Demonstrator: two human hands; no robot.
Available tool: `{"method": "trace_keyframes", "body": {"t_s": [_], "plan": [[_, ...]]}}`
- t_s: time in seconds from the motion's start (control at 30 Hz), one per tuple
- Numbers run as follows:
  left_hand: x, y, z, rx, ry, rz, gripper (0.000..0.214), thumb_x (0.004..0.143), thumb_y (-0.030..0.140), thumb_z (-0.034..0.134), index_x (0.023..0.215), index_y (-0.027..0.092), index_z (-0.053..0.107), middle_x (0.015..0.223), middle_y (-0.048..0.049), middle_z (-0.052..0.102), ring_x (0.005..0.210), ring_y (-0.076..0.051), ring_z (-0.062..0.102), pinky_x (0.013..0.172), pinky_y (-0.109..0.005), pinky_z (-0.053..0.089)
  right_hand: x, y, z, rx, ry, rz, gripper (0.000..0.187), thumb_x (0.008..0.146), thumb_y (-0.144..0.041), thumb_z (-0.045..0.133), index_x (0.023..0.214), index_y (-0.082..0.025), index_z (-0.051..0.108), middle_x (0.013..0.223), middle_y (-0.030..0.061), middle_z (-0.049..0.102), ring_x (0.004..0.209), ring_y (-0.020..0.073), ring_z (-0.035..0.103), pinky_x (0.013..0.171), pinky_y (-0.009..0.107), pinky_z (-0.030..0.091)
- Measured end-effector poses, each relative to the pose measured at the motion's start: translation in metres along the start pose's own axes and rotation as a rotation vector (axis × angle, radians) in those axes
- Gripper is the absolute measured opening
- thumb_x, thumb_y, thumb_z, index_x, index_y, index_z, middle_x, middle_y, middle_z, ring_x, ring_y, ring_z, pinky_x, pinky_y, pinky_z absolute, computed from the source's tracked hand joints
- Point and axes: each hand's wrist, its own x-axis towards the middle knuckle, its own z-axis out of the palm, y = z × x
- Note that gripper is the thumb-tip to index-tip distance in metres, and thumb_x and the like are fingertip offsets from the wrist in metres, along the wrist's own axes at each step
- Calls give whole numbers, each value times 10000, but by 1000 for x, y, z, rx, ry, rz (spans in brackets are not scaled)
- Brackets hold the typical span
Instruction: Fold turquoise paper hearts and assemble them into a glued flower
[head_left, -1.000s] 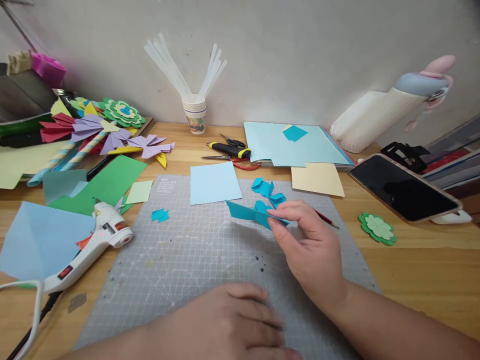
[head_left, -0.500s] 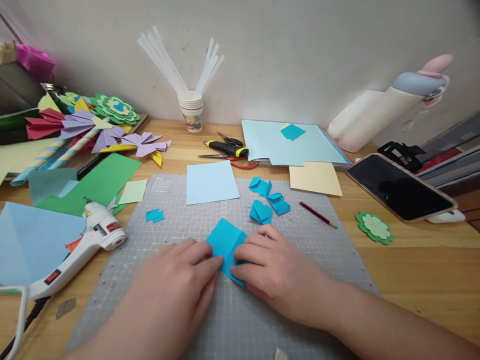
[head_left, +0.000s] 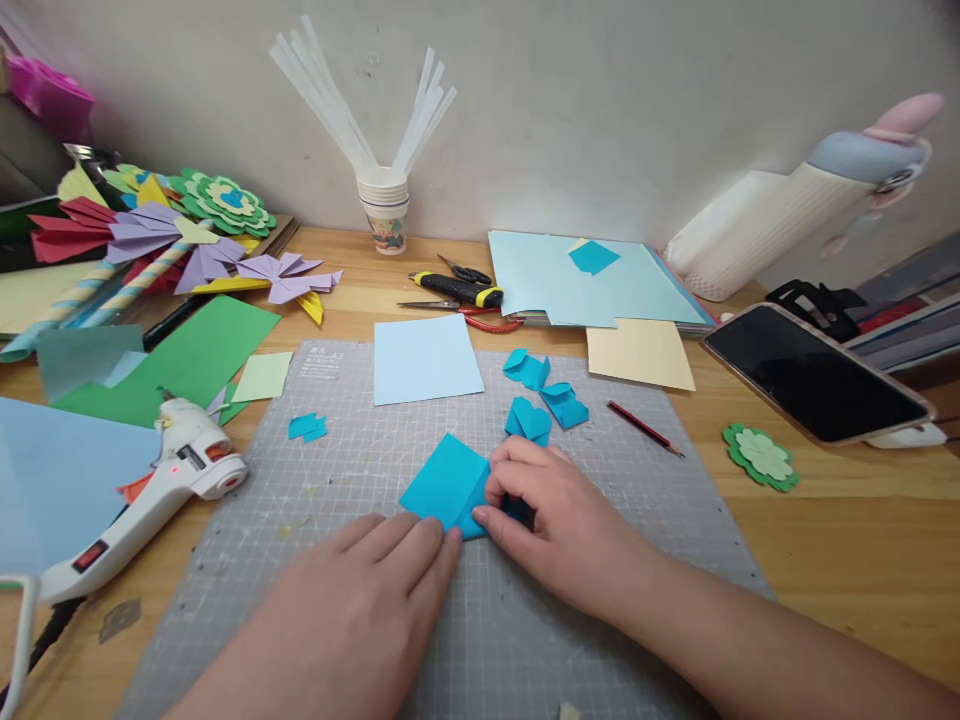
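Note:
A blue sheet of origami paper [head_left: 450,478] lies turned cornerwise on the grey cutting mat, with a crease showing toward its right side. My right hand [head_left: 551,520] pinches the paper's right part between thumb and bent fingers, and this part is mostly covered. At the lower edge, my left hand [head_left: 390,575] holds the sheet down, its fingers close together and their tips on the paper. Just beyond my right hand sit several small folded blue paper pieces [head_left: 529,420]. Smaller blue scraps [head_left: 307,427] lie to the left.
A glue gun [head_left: 180,465] rests at the left beside coloured sheets and paper flowers [head_left: 225,205]. Behind the cutting mat [head_left: 330,480] are a cup of white sticks [head_left: 386,225], a utility knife [head_left: 457,290] and scissors. A pencil [head_left: 645,430] and a phone [head_left: 817,375] lie right.
My left hand has slid down and right to the paper's lower edge. More of the sheet's left corner shows. My right fingers have curled in on the right part.

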Motion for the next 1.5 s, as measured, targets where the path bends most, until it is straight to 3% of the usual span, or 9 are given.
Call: {"method": "trace_keyframes", "body": {"t_s": [0.23,1.03,1.23,1.5], "plan": [[3,2,-11,-33,-157,-58,478,828,80,395,1271,143,562,1173,-127,642,1050,-291,601,895,-472,504,1,0,1,6,28,36,151,808,-145,623,699,-176,522,821,-9,533,776,146,510,719,322,358],[3,1,-11,-79,-152,-96,515,822,82,382,1306,176,533,1235,-115,608,1111,-278,566,935,-468,484,3,-1,5,-13,46,41,139,811,-96,578,706,-174,532,805,-4,524,756,143,512,714,319,376],[2,0,-4,-132,-87,-101,484,837,139,403,1302,177,535,1208,-123,608,1096,-285,558,911,-471,488,3,0,6,-19,54,38,140,816,-100,571,706,-178,532,813,-7,526,758,141,516,721,322,376],[3,3,-12,-111,-158,-122,498,821,125,411,1300,186,536,1211,-115,602,1084,-278,559,909,-465,491,2,-2,4,-26,50,36,142,821,-88,549,713,-175,518,807,-4,512,753,142,504,730,331,378]]}}
